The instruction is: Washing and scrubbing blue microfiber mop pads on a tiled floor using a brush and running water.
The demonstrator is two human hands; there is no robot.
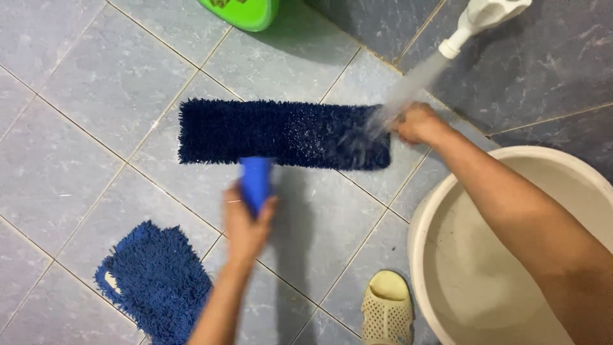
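A dark blue flat mop head (pixel 281 133) lies across the wet floor tiles. My left hand (pixel 246 225) grips the blue mop handle (pixel 256 182) just behind the head. My right hand (pixel 416 122) holds the right end of the mop head under a stream of water (pixel 408 86) that pours from a white tap (pixel 482 18) at the top right.
A second, lighter blue mop pad (pixel 156 281) lies on the tiles at the lower left. A large cream basin (pixel 447 211) stands at the right, a pale yellow sandal (pixel 387 310) beside it. A green plastic object (pixel 246 11) sits at the top edge.
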